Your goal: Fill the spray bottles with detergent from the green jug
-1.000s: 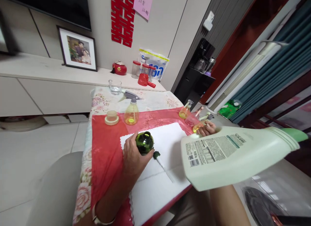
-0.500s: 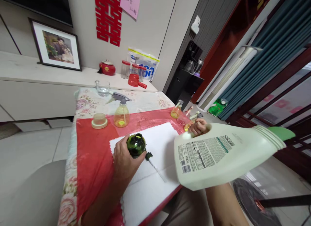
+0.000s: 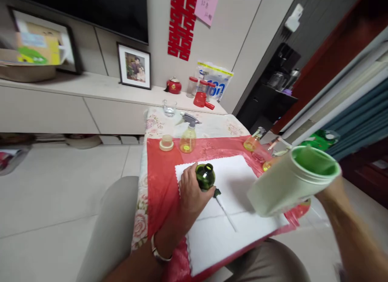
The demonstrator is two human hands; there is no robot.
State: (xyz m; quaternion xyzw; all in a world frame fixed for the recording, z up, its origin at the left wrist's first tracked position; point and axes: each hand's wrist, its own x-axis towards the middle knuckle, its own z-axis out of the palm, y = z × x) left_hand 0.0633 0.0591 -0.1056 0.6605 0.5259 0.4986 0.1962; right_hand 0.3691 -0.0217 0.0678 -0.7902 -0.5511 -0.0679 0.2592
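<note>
A: In the head view, what did we have in our left hand [image 3: 191,191]?

B: We had it wrapped round the small green bottle [image 3: 205,176], which stood upright on the white cloth [image 3: 239,173] with its mouth uncovered. The sprayer head [image 3: 217,192] lay on the cloth just beside the bottle, its tube trailing toward us.

A: And our right hand [image 3: 327,191]?

B: We held the pale green jug [image 3: 281,185] in it, up in the air. The jug was to the right of the bottle and apart from it, over the cloth's right edge. That side was blurred, so we could not make out the fingers.

A: How did the jug lie?

B: Its long axis ran from the base, low and nearer the bottle, up to the green cap [image 3: 315,161]. The cap pointed up and to the right, away from the bottle. So the capped end was the farther one from the bottle's mouth, and our left hand was much the nearer to that mouth.
</note>
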